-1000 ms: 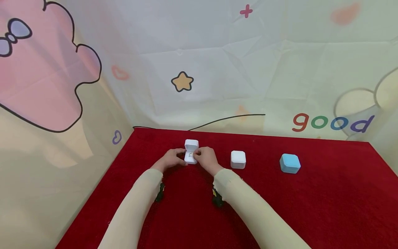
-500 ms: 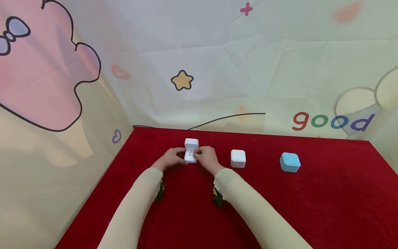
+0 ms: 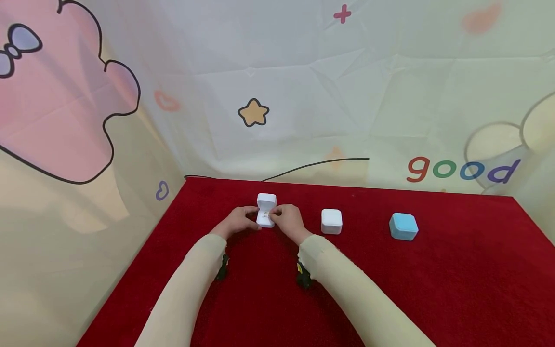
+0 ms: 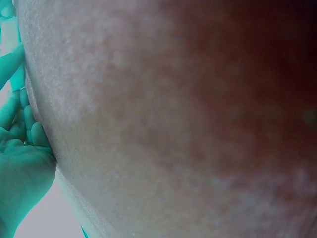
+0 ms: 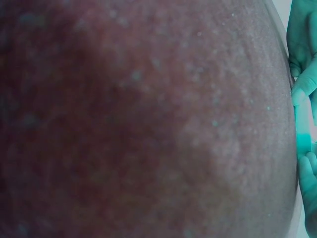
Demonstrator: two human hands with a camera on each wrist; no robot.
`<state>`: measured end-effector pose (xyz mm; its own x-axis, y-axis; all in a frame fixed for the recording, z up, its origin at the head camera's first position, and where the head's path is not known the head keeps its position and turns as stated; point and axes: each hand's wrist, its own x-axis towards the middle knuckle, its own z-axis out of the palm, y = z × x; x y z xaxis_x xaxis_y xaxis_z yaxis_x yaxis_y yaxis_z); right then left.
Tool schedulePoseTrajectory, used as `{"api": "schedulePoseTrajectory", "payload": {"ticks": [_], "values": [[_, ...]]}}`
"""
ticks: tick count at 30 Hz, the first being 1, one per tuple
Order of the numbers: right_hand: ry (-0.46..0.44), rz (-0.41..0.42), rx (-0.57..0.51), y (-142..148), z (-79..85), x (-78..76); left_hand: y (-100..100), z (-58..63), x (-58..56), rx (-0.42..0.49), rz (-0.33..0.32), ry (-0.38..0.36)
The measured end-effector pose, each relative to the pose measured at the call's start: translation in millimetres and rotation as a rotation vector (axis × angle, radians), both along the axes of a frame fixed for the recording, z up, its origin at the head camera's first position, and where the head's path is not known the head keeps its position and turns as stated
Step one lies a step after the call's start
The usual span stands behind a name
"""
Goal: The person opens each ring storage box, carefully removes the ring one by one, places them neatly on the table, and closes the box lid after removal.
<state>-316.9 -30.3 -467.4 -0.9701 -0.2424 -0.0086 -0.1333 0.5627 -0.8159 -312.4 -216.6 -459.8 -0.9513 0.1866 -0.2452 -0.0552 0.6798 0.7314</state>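
A white ring box (image 3: 265, 223) stands on the red cloth in the head view with its lid up. Inside it shows a small ring (image 3: 266, 215). My left hand (image 3: 237, 221) holds the box at its left side, thumb near the front corner and fingers farther back. From the right, my right hand (image 3: 288, 220) reaches over the box, its thumb and index finger pinching at the ring and partly covering it. Blurred close-up surfaces fill most of both wrist views; green-tinted fingers and a bit of the box (image 5: 303, 131) show at the right wrist view's edge.
To the right of the hands sits a second white box (image 3: 331, 221), lid down. Farther right is a light blue box (image 3: 403, 226), also closed. A printed cloth backdrop (image 3: 303, 106) rises behind the red cloth (image 3: 260, 299) and along its left side.
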Motion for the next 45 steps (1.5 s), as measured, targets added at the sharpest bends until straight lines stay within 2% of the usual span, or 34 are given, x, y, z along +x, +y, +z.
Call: {"api": "schedulePoseTrajectory", "payload": {"ticks": [8, 26, 34, 45], "values": [[0.057, 0.017, -0.002, 0.5, -0.2, 2.0, -0.5, -2.7, -1.2, 0.012, -0.008, 0.012], [0.030, 0.000, -0.026, 1.5, -2.3, -0.6, -1.7, -6.7, -3.3, 0.021, 0.007, -0.008], [-0.038, -0.016, -0.055, 3.1, 3.7, 0.6, -0.8, -6.5, -3.7, 0.037, 0.018, -0.023], [-0.115, -0.049, -0.144, 3.0, 4.1, -2.5, -1.3, -4.0, -2.6, 0.023, 0.011, -0.017]]}}
